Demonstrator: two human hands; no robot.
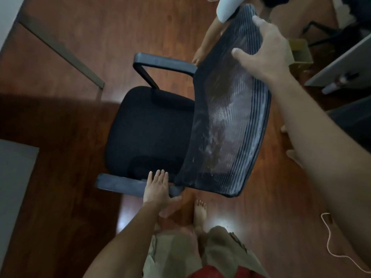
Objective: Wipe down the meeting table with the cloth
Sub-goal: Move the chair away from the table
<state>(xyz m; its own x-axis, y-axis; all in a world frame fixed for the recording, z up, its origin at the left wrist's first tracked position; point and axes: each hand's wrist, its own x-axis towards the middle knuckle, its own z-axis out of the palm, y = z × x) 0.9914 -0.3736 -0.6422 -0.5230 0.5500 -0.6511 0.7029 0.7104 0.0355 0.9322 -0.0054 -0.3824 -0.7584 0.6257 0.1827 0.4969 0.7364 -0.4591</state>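
Note:
No cloth shows in the head view. A black office chair (pixel 144 129) with a mesh backrest (pixel 226 121) stands on the wooden floor below me. My right hand (pixel 265 55) grips the top edge of the backrest, fingers curled over it. My left hand (pixel 157 189) lies flat on the near armrest (pixel 118 183), fingers stretched out and thumb along its near side. A grey table's leg and frame (pixel 60 47) run across the upper left, and a grey tabletop corner (pixel 14 177) shows at the lower left.
Another person's bare leg (pixel 210 37) stands just behind the chair. At the right are a white desk edge (pixel 341 65), a cardboard box (pixel 301 53) and a thin white cable (pixel 329 237) on the floor. My bare foot (pixel 199 211) is close to the chair.

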